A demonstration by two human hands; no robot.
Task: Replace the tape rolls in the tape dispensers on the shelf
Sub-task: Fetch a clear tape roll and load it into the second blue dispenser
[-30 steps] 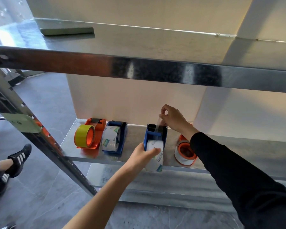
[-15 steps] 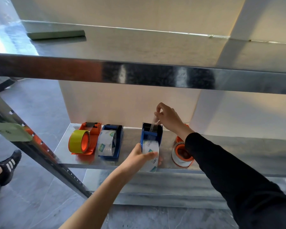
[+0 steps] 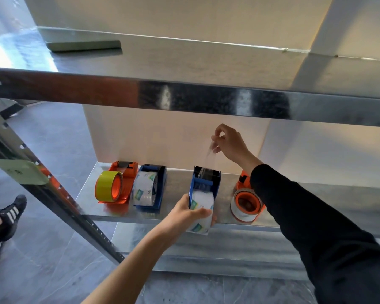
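- Tape dispensers stand four in a row on the lower metal shelf (image 3: pixel 180 185); we describe the third from the left, the blue dispenser (image 3: pixel 207 182).
- Left hand (image 3: pixel 182 213): the grip is clamped around the clear tape roll (image 3: pixel 203 199), which sits at the near end of the blue dispenser, at the shelf's front edge.
- Right hand (image 3: pixel 230 143): thumb and fingertips are pinched together on the free end of the tape strip (image 3: pixel 209 162). The strip runs up from the toothed far end of the blue dispenser to the hand, which is raised above it.
- At the left end we see the left orange dispenser (image 3: pixel 128 172) carrying a yellow roll (image 3: pixel 106 186). Just beside it is a second blue dispenser (image 3: pixel 161 183) carrying a printed white roll (image 3: pixel 144 190).
- To the right, the right orange dispenser (image 3: pixel 242 179) carries a white roll (image 3: pixel 246 205). It is partly hidden behind the black sleeve (image 3: pixel 316 216).
- A flat green piece (image 3: pixel 83 44) lies on the upper shelf (image 3: pixel 195 64).
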